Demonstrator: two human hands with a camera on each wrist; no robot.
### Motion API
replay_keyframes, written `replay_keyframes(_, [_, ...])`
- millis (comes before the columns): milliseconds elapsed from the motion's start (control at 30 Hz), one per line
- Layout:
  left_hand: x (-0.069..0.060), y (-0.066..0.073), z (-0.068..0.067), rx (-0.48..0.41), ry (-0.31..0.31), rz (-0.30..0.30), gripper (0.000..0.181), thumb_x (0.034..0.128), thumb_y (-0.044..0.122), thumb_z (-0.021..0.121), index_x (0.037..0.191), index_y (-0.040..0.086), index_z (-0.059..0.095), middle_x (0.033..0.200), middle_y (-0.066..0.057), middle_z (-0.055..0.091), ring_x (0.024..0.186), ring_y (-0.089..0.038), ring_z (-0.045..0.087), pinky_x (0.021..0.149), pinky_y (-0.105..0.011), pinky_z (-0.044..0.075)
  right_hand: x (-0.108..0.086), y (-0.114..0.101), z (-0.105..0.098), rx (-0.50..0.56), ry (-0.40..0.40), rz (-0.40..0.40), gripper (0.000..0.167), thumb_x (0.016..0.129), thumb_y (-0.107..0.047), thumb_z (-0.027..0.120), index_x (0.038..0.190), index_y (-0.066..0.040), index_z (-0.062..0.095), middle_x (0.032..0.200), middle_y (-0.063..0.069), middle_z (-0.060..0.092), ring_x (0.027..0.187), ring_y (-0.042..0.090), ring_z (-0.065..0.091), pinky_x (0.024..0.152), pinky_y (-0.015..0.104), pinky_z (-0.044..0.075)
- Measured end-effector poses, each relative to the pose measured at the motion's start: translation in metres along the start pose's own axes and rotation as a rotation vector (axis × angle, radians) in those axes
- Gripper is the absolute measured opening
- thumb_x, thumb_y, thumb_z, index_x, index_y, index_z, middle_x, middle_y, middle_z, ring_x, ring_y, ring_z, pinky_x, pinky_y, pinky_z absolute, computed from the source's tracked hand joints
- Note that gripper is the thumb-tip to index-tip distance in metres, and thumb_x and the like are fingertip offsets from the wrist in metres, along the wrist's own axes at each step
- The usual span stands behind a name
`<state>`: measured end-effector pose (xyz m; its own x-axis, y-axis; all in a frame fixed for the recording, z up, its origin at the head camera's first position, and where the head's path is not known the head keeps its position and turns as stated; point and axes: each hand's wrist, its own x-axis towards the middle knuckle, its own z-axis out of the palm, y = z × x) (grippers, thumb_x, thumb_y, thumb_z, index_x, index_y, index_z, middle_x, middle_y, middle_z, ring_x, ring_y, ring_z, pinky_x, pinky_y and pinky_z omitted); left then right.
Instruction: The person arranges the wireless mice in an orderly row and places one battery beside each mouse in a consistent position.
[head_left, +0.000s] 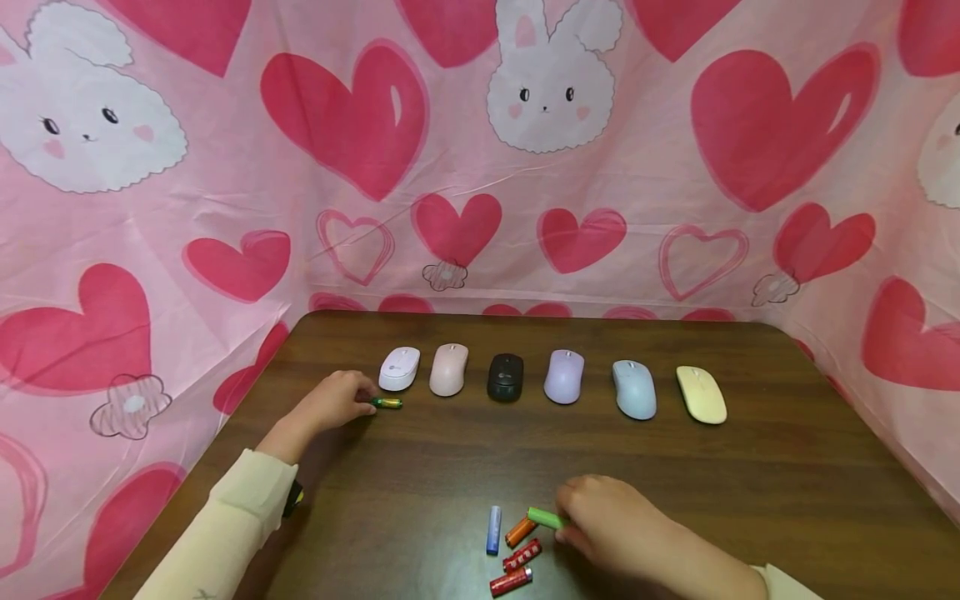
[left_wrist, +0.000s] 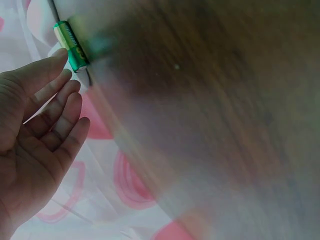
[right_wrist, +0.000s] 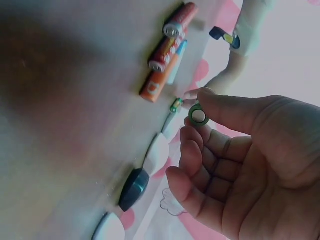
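My left hand [head_left: 335, 401] pinches one end of a green-and-gold battery [head_left: 387, 403] just on the near side of the white mouse [head_left: 399, 369]; I can't tell whether the barrel bears on the desk [head_left: 435, 467]. I'd keep it level and part thumb and finger slowly, since a round cell could roll or nudge the mouse.

My right hand [head_left: 607, 521] pinches a light-green battery [head_left: 546, 518] between thumb and finger, beside the orange battery [head_left: 521, 531], two red batteries [head_left: 511, 582] and the blue battery [head_left: 493, 531]. I'd lift straight up before travelling, so as not to scatter them.

The desk's left edge runs near my left forearm, so I'd swing inward. Between the mouse row and the loose batteries lies a broad stretch of wood, my safest lane.
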<state>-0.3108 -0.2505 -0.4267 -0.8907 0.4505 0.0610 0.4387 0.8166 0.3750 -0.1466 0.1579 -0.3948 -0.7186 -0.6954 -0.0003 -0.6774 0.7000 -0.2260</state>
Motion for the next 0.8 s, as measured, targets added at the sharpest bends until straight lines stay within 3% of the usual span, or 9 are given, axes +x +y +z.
replay_keyframes(333, [-0.003, 0.017, 0.004, 0.017, 0.015, 0.073, 0.017, 0.0784, 0.008, 0.080, 0.091, 0.002, 0.072, 0.086, -0.004, 0.065, 0.078, -0.020, 0.058, 0.077, -0.040, 0.051, 0.014, 0.010, -0.009, 0.023, 0.050, -0.007, 0.018, 0.083, -0.021, 0.078, 0.078, -0.015, 0.061, 0.071, -0.013, 0.051, 0.064, 0.004, 0.049, 0.059, 0.029, 0.046])
replay_keyframes(533, [-0.007, 0.033, 0.006, 0.033, -0.013, 0.151, 0.019, 0.0805, 0.011, 0.079, 0.097, 0.003, 0.073, 0.094, -0.003, 0.067, 0.089, -0.022, 0.062, 0.085, -0.044, 0.050, 0.022, 0.018, -0.007, 0.048, 0.062, -0.022, 0.018, 0.083, -0.020, 0.077, 0.076, -0.015, 0.061, 0.070, -0.013, 0.051, 0.064, 0.003, 0.049, 0.058, 0.028, 0.046])
replay_keyframes(800, [-0.010, 0.054, 0.012, 0.030, -0.011, 0.299, 0.017, 0.0814, 0.011, 0.078, 0.095, 0.004, 0.071, 0.089, 0.002, 0.065, 0.083, -0.016, 0.061, 0.078, -0.038, 0.051, 0.036, 0.031, -0.004, 0.121, 0.040, 0.002, 0.015, 0.084, -0.019, 0.077, 0.078, -0.015, 0.064, 0.069, -0.014, 0.052, 0.061, 0.002, 0.046, 0.056, 0.026, 0.043])
